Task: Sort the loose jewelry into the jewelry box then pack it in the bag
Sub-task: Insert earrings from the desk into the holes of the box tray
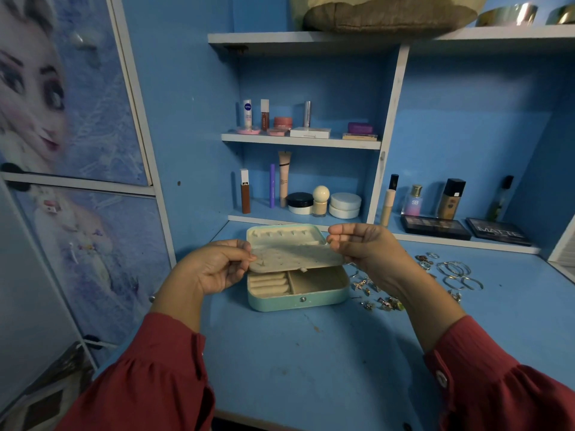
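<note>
Over the middle of the blue desk [311, 353], the left hand [214, 265] is pinching the left edge of a beige panel [295, 256], thumb on top and fingers curled underneath. The right hand [364, 247] is pinching the panel's right end between thumb and fingertips, its other fingers bent. Both wrists are coming out of red sleeves [161, 377] at the desk's near edge. The panel is dotted with small holes and is hanging nearly level, just above the open box [297, 290].

That box is teal outside and beige inside, and it is sitting at mid-desk with a snap on its front wall. Its lid [280, 234] is standing open behind the panel, showing a row of small hooks. Below the panel, ring rolls are filling the box's left compartment, and a plain compartment is lying to their right.

Loose jewelry is lying on the desk to the right of the box, partly hidden behind the right forearm: small earrings [385, 303] near the box's front corner, thin hoops [455, 273] farther right, and rings [424, 261] toward the back.

Along the back edge of the desk, two dark palettes [435, 228] are lying flat, with bottles [451, 199] standing behind them. Shelves [300, 141] behind the box are carrying tubes, jars and compacts. At the left, a cabinet door [68, 98] is showing a printed cartoon figure.
</note>
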`<state>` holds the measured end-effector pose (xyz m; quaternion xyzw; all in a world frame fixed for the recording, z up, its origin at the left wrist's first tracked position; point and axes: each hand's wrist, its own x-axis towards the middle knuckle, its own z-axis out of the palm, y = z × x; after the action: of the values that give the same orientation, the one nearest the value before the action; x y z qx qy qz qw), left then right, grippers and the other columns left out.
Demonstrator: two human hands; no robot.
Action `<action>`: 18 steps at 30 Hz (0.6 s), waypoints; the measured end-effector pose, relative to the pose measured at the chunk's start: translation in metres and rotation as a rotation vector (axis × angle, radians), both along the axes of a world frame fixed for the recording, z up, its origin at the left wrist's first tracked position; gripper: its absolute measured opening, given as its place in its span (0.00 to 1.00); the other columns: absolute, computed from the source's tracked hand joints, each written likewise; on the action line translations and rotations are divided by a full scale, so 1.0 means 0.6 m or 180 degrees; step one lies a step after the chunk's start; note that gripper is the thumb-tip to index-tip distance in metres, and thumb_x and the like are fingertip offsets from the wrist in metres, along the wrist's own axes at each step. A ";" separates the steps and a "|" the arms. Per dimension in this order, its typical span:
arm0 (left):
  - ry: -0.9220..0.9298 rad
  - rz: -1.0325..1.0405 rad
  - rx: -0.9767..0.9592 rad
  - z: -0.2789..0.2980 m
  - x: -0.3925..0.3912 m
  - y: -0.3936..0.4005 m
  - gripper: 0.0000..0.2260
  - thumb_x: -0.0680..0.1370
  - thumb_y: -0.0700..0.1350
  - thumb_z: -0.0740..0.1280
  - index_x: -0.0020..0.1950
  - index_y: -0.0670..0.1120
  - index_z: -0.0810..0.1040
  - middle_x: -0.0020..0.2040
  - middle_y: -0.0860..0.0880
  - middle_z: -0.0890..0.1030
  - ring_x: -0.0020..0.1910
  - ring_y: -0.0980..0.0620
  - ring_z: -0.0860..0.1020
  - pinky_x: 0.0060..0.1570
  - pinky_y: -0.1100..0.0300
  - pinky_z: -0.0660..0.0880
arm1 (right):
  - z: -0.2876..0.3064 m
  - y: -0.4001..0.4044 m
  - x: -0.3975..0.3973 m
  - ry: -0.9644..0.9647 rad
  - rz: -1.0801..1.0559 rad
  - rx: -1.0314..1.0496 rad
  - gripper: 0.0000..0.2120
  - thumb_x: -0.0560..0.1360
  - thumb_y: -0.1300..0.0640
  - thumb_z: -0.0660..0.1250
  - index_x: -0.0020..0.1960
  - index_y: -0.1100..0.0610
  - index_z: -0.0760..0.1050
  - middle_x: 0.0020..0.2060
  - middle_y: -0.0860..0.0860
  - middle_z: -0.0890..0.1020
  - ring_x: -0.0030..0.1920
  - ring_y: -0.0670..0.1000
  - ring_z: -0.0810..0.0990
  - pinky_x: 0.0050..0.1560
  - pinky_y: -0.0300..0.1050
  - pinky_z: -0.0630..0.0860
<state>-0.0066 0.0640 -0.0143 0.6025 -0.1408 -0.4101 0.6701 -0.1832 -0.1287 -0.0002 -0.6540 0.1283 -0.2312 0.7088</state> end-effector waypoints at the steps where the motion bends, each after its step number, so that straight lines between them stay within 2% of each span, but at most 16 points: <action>1: -0.0009 0.0001 0.0003 0.000 0.000 0.000 0.12 0.74 0.29 0.65 0.37 0.44 0.73 0.23 0.50 0.75 0.19 0.60 0.73 0.18 0.69 0.71 | 0.000 0.000 0.000 -0.0004 -0.0001 0.0004 0.11 0.71 0.74 0.66 0.47 0.61 0.79 0.34 0.50 0.84 0.36 0.43 0.82 0.32 0.31 0.74; 9: 0.0010 0.0007 -0.0002 0.000 0.000 0.001 0.11 0.73 0.29 0.66 0.37 0.44 0.74 0.24 0.50 0.76 0.20 0.59 0.74 0.18 0.69 0.71 | -0.001 0.002 0.002 0.0085 -0.0103 -0.0345 0.09 0.71 0.70 0.70 0.45 0.58 0.79 0.33 0.47 0.83 0.34 0.42 0.80 0.31 0.32 0.72; 15: 0.0008 0.0007 -0.0010 0.001 -0.001 0.001 0.11 0.73 0.29 0.66 0.37 0.44 0.74 0.25 0.49 0.76 0.20 0.59 0.73 0.18 0.69 0.71 | -0.003 0.015 0.009 0.0269 -0.0345 -0.1167 0.05 0.71 0.64 0.72 0.41 0.55 0.80 0.36 0.50 0.82 0.35 0.44 0.78 0.35 0.35 0.74; 18: -0.0006 0.0009 -0.0014 0.002 -0.001 0.001 0.11 0.73 0.29 0.66 0.37 0.44 0.74 0.24 0.49 0.76 0.20 0.59 0.74 0.18 0.69 0.71 | -0.002 0.031 0.024 0.0388 -0.0397 -0.1669 0.08 0.71 0.63 0.73 0.40 0.52 0.79 0.36 0.47 0.82 0.37 0.43 0.77 0.41 0.36 0.75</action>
<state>-0.0074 0.0648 -0.0133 0.6016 -0.1415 -0.4082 0.6719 -0.1689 -0.1103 -0.0011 -0.8187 0.1465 -0.2599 0.4907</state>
